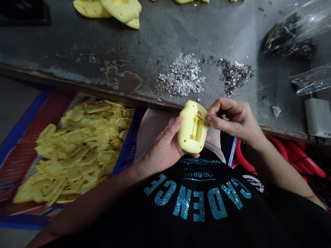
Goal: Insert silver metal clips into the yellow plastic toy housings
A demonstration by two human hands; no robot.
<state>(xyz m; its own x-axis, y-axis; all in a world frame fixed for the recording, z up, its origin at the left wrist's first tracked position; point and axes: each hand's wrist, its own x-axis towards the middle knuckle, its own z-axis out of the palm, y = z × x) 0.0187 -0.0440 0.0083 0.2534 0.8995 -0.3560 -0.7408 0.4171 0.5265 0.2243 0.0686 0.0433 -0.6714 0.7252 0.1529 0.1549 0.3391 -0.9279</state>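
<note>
My left hand (162, 148) grips a yellow plastic shell (192, 127) from below, its hollow side with a slot facing up. My right hand (232, 119) pinches a small metal contact (204, 118) at the top of the slot, fingertips pressed together. Both hands hover just in front of the grey worktable's (144, 51) near edge, above my lap. On the table behind them lie two piles of small metal pieces, a shiny one (182, 77) and a darker one (234, 72).
A blue crate (126, 151) at lower left holds several yellow plastic shells (77, 148). More yellow shells (116, 10) lie at the table's far edge. Clear bags of dark parts (292, 32) and a grey box (318, 117) sit at right. Red tubing (292, 155) lies under the table.
</note>
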